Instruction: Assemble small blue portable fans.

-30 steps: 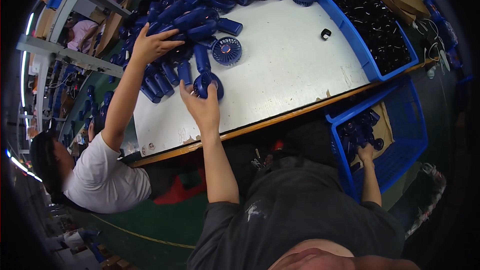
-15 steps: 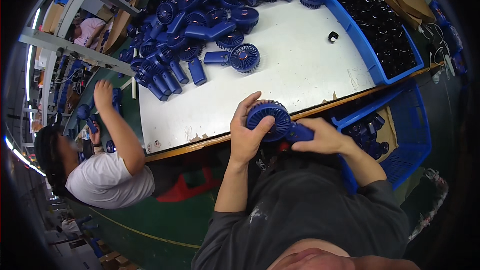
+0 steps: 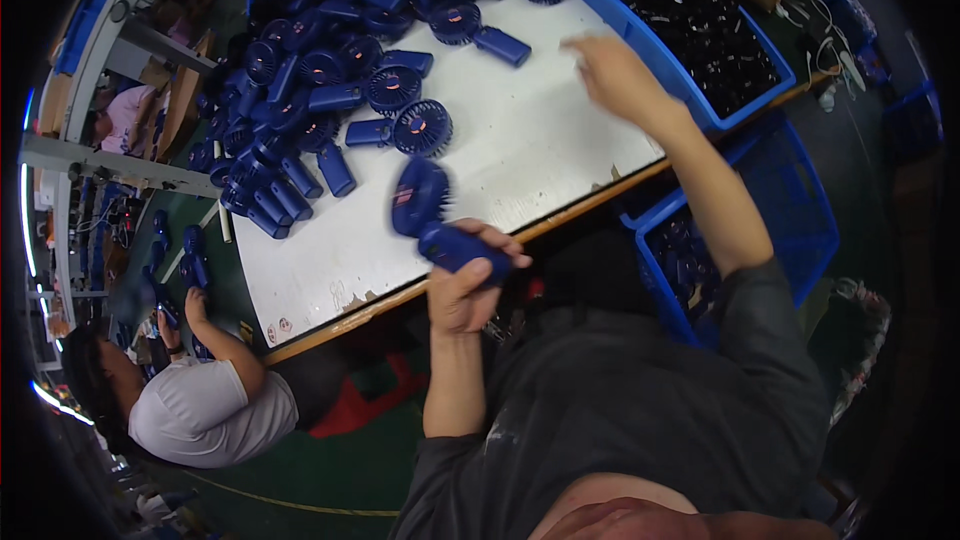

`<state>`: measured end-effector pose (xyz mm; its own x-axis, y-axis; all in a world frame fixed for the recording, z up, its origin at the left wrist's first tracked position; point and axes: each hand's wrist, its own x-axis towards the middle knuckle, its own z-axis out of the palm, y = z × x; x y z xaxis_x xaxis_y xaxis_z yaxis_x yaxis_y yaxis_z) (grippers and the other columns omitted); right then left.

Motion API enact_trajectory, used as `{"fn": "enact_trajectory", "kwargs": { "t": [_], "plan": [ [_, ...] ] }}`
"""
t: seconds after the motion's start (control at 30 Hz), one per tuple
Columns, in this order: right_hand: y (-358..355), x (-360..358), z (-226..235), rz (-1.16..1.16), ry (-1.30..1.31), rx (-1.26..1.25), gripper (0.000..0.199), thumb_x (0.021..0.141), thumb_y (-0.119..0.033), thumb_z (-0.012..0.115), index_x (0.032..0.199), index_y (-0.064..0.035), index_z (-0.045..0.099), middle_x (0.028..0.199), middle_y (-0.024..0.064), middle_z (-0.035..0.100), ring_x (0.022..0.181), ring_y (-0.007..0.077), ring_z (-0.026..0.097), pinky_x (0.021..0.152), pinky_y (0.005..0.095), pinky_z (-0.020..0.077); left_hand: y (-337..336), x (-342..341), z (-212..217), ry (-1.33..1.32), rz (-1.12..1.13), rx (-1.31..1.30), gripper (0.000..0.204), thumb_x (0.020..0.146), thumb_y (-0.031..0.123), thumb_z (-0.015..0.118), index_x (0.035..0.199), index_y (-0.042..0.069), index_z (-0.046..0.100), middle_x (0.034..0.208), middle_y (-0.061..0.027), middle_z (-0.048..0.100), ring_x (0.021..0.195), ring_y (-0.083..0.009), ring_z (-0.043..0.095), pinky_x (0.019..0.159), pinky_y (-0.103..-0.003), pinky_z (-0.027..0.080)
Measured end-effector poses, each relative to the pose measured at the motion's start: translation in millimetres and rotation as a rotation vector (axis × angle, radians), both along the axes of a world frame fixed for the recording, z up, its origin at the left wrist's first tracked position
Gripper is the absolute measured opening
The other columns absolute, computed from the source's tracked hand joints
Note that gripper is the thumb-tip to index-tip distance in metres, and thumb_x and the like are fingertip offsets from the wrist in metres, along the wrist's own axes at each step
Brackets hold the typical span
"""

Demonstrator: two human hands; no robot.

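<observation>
We hold a dark blue handheld fan (image 3: 432, 218) in our left hand (image 3: 468, 285), the grip closed around its handle just off the near edge of the white surface (image 3: 560, 140), with the round head tilted up and away from us. Our right hand (image 3: 612, 72) reaches out over the far right part of the surface, close to the big blue bin of small black parts (image 3: 690, 20); it is blurred, so we cannot tell whether its fingers are spread or closed, though it seems to hold nothing. We judge the step in hand to be fetching one black part for the fan we hold. The next move calls for a clean pick of a single piece from the heap, while the left hand keeps the fan steady and turned so its face is easy to reach.

A pile of blue fans (image 3: 320, 70) crowds the far left of the surface, and two lie apart from it, one (image 3: 410, 128) face up near the middle. A blue crate (image 3: 740, 240) stands below the right edge, beneath our right forearm. A co-worker in a white shirt (image 3: 205, 410) sits at the left end, one hand raised toward the loose fans at that corner. Nothing lies between our right hand and the bin; only the bin's raised wall must be cleared
</observation>
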<state>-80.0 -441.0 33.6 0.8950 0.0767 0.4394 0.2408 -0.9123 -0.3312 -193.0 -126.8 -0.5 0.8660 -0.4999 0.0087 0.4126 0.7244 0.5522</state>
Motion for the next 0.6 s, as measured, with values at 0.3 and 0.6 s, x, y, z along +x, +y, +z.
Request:
{"fn": "enact_trajectory", "kwargs": {
  "t": [0.3, 0.6],
  "plan": [
    [-18, 32, -41, -0.129, 0.035, 0.011, 0.018, 0.085, 0.0, 0.054, 0.096, -0.0031, 0.068, 0.097, 0.0152, 0.066, 0.093, 0.0345, 0.064, 0.086, 0.0426, 0.0512, 27, -3, -3, -0.214, 0.329, 0.599, 0.028, 0.086, -0.005, 0.065, 0.113, -0.002, 0.055, 0.097, -0.0144, 0.062, 0.087, -0.0229, 0.064, 0.066, -0.037, 0.062],
    [137, -119, -23, 0.477, 0.46, 0.869, 0.033, 0.083, -0.004, 0.068, 0.115, 0.002, 0.063, 0.093, 0.0133, 0.066, 0.087, 0.0241, 0.067, 0.075, 0.0345, 0.0542, -1, -12, -10, -0.369, 0.463, 0.853, 0.025, 0.088, 0.001, 0.071, 0.11, -0.001, 0.059, 0.099, -0.0059, 0.063, 0.085, -0.0111, 0.062, 0.075, -0.025, 0.053]
  ]
}}
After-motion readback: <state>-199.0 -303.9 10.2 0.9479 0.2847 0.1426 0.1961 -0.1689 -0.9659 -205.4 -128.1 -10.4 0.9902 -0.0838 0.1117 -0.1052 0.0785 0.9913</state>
